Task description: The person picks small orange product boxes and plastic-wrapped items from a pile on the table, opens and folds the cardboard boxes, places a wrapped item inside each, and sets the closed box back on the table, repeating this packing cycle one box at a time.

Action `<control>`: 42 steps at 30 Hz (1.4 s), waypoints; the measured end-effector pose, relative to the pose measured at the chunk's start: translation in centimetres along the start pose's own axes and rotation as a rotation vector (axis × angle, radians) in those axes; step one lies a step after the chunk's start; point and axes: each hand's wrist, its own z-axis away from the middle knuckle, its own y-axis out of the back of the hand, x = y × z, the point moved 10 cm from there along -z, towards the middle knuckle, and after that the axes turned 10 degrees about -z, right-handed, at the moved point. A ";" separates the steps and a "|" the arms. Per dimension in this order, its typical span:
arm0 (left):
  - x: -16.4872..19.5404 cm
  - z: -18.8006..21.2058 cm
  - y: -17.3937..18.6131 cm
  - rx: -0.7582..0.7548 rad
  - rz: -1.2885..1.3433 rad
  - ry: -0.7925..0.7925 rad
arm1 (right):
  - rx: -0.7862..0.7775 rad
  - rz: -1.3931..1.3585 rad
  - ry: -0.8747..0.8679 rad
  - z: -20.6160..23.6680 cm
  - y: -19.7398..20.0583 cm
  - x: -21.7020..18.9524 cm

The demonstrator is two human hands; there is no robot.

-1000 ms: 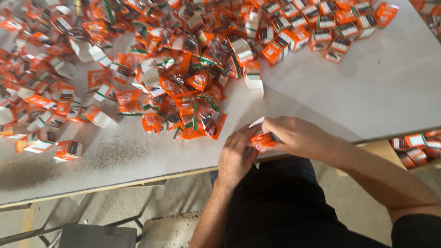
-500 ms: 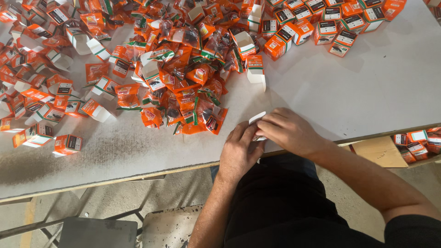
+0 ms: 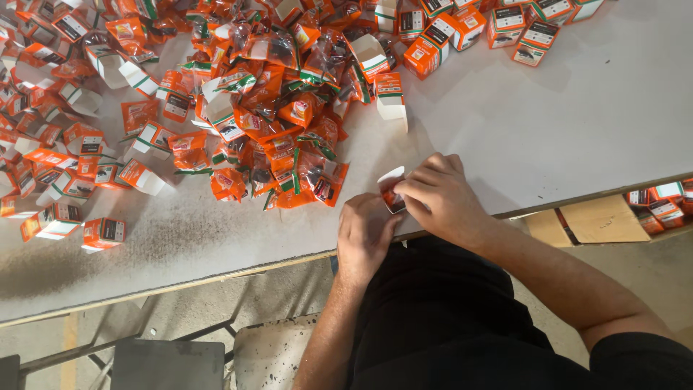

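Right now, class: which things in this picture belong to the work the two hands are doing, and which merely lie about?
In hand:
- small orange-and-white box, flap open, held at the table edge
- left hand and right hand, both gripping it

Lying about:
- heap of orange sachets
- folded boxes in a row
- open empty box
- white table
- carton below the table

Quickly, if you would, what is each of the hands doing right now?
Left hand: closed on the small orange box.
Right hand: closed on the same box.
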 end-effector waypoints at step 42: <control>-0.2 -0.4 -0.6 -0.169 0.123 -0.030 | -0.043 -0.328 0.058 1.5 -0.9 0.2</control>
